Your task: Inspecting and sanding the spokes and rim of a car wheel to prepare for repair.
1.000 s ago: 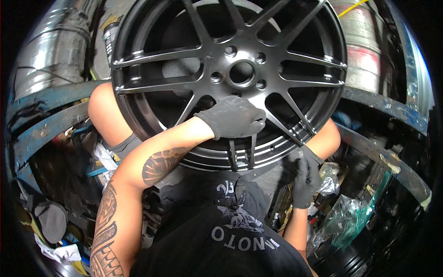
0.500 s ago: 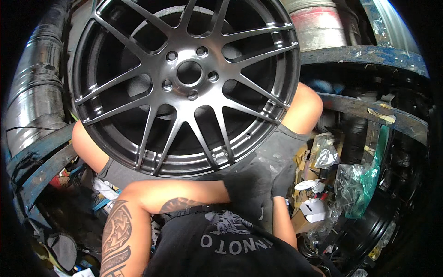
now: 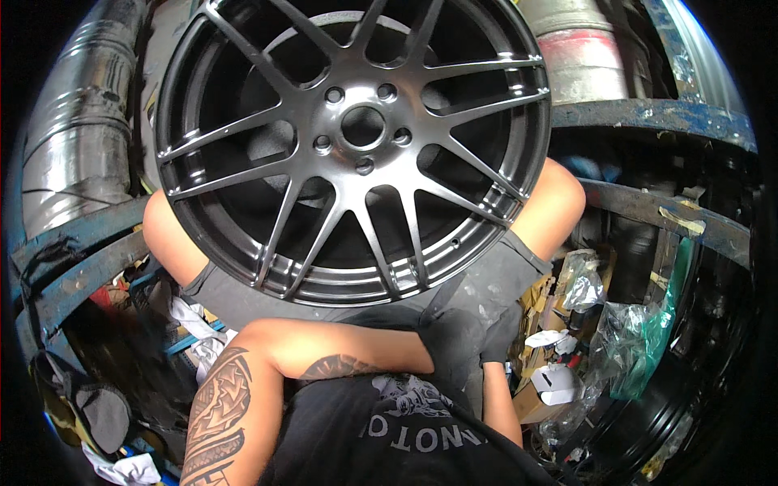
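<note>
A large dark multi-spoke car wheel rim stands tilted in front of my knees, its brushed face with centre bore and several bolt holes toward me. My left forearm crosses my body to the right. My left hand, in a dark grey glove, rests low over my grey shorts, below the rim's lower right edge and apart from it. Close beside it is my right hand, gloved too. The fingers of both blend into the dark cloth, so whether they hold anything is unclear. A thin dark strip shows just above my left hand.
Silvery metal drums stand at the left and another drum at the back right. Worn blue metal beams run along both sides. On the right lie an open cardboard box, clear plastic wrap and green film.
The whole view has shifted, so rim, knees and arms appear slightly farther right. Both hands stay together low beside the rim; no clear change in their hold shows.
</note>
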`<state>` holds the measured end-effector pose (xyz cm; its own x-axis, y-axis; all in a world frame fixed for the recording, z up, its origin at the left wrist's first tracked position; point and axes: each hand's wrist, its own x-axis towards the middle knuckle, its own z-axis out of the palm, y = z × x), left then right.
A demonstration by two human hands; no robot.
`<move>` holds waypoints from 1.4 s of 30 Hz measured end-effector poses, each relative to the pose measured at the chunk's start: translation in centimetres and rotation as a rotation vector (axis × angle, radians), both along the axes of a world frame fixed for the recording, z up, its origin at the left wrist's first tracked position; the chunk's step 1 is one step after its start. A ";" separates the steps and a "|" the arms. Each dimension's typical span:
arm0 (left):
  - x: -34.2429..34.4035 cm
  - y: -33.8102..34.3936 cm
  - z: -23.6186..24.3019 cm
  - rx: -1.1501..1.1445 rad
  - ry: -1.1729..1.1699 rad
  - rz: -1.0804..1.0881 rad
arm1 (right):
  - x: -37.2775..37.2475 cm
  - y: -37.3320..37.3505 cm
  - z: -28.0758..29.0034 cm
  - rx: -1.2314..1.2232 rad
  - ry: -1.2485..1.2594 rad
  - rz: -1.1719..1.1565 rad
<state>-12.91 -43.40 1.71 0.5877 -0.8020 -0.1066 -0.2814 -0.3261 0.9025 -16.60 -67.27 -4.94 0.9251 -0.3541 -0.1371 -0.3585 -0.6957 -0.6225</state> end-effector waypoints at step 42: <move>4.0 17.4 -0.3 -0.019 0.237 -0.124 | 13.0 17.8 9.6 0.177 0.201 0.990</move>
<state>-8.92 -26.02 1.37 0.4457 -0.8694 -0.2132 -0.0984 -0.2843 0.9537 -3.65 -49.46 4.65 0.7457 0.5959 -0.2980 0.2175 -0.6406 -0.7364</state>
